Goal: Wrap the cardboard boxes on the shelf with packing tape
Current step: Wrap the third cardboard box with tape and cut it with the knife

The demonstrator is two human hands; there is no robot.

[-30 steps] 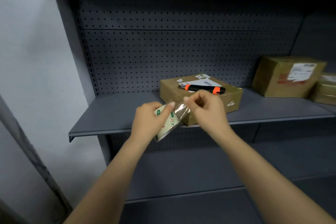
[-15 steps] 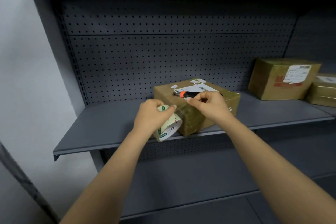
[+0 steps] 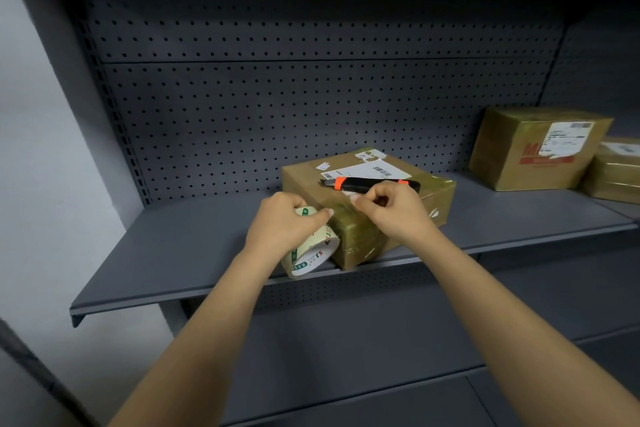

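Observation:
A flat cardboard box point(image 3: 381, 170) with white labels lies on the grey shelf point(image 3: 180, 253), its near corner at the shelf's front edge. My left hand point(image 3: 280, 222) grips a roll of clear packing tape point(image 3: 311, 250) with a white and green core, held against the box's left front corner. My right hand point(image 3: 391, 208) pinches the free end of the tape at the box's top front edge. A black and orange utility knife point(image 3: 367, 184) lies on top of the box, partly behind my right fingers.
Two more brown boxes stand at the right of the shelf, a larger box point(image 3: 533, 149) with a label and a smaller box point(image 3: 616, 170) at the frame edge. A perforated back panel point(image 3: 277, 97) closes the rear. A lower shelf point(image 3: 346, 333) runs beneath.
Both hands moved forward and up from in front of the shelf to the box. The tape roll now sits against the box's corner and the tape end reaches its top edge.

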